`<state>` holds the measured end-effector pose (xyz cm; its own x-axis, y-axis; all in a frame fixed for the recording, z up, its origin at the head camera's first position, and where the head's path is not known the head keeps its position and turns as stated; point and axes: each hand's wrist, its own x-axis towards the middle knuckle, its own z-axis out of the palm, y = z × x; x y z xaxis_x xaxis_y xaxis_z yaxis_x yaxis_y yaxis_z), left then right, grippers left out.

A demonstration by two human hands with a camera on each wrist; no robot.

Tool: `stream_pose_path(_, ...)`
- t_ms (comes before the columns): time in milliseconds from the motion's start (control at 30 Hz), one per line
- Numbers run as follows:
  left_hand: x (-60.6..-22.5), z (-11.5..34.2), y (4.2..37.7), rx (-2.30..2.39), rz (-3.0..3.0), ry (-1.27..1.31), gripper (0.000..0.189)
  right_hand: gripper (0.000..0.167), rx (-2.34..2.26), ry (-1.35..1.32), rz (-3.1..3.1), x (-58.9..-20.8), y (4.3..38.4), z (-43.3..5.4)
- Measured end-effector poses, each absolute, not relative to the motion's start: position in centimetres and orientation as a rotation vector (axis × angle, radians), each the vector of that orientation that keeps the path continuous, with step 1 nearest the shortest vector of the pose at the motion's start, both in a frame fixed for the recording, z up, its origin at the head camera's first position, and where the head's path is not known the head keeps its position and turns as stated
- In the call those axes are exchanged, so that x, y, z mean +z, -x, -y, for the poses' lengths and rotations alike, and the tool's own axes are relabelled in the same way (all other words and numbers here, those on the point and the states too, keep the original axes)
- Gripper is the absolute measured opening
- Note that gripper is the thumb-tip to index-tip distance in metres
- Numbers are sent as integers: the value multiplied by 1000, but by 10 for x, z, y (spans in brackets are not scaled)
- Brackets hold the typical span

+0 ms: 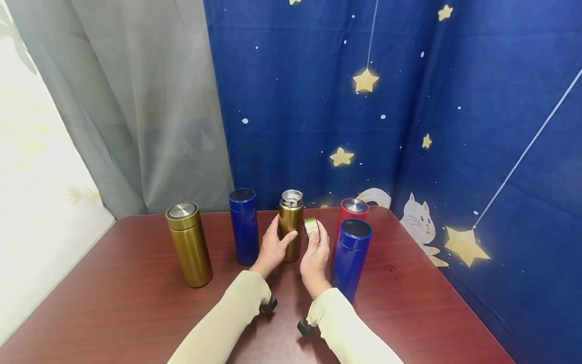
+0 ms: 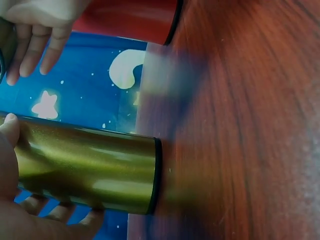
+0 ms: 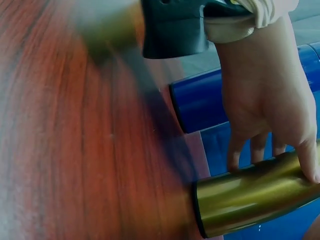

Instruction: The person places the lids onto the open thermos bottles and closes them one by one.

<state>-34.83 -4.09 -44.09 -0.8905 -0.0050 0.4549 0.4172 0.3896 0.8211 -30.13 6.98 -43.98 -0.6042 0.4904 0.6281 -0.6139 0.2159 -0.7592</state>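
Observation:
A gold thermos bottle (image 1: 291, 217) stands upright on the table, its steel mouth uncovered. My left hand (image 1: 273, 248) grips its body, thumb on the near side and fingers around the far side. The left wrist view shows the bottle's lower body (image 2: 95, 167) and dark base ring on the tabletop. Just right of the mouth, my right hand (image 1: 316, 260) holds the gold lid (image 1: 311, 226), tilted on its side and apart from the bottle. In the right wrist view the left hand (image 3: 270, 100) shows on the bottle, while the right hand is mostly out of frame.
Another gold thermos (image 1: 191, 250) with its lid on stands at the left. A blue thermos (image 1: 244, 227) is beside my left hand. To the right, a second blue thermos (image 1: 352, 263) stands before a red one (image 1: 347, 215). Curtains (image 1: 309, 101) hang behind the reddish-brown table (image 1: 113, 303).

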Motion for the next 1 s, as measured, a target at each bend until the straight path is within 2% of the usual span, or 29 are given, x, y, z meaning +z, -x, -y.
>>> stream_pose_path(333, -444, 43, 339, -1536, 2216, 433, 71, 33, 1489, -137, 1564, -436, 305, -68)
stream_pose_path(733, -442, 48, 331, -1488, 2264, 343, 72, 37, 1468, -226, 1521, -426, 311, -70)
stream_pose_path(1000, -437, 50, 323, -1394, 2347, 350, 74, 34, 1525, -267, 1495, -387, 285, -64)
